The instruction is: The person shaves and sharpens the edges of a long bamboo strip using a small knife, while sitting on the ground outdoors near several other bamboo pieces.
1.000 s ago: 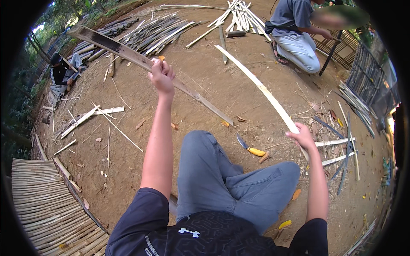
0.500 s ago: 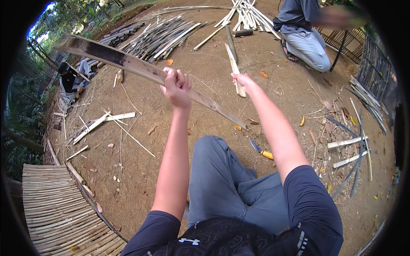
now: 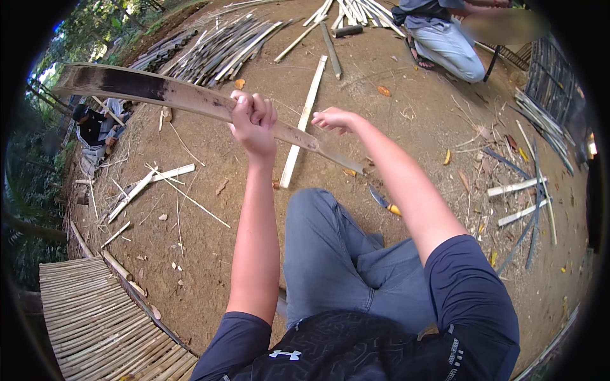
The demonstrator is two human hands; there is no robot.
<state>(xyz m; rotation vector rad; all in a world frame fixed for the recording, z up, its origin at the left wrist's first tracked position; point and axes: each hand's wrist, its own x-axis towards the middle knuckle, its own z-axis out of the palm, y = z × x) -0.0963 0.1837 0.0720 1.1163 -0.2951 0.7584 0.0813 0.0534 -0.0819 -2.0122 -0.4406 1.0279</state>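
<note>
Head view: split bamboo [image 3: 197, 101] is grasped by the left hand [image 3: 253, 126], nothing by the right hand [image 3: 337, 120]; handling seems underway, steadying advisable.

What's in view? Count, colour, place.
Split bamboo: 1, brown with black, centre left
Pale strip: 1, cream, ground, upper centre
Knife: 1, yellow handle, right of centre
Strip pile: 1, grey and cream, upper left
Strip heap: 1, cream, top centre
Short poles: 2, dark, top centre
Scattered strips: several, cream and dark, left and right
Slatted platform: 1, tan, lower left
Leaves: several, orange and yellow, ground
Co-workers: 2, grey top upper right, black top left
Legs: 2, grey trousers, lower centre
Left hand: 1, around Split bamboo
Right hand: 1, open, beside Pale strip
</note>
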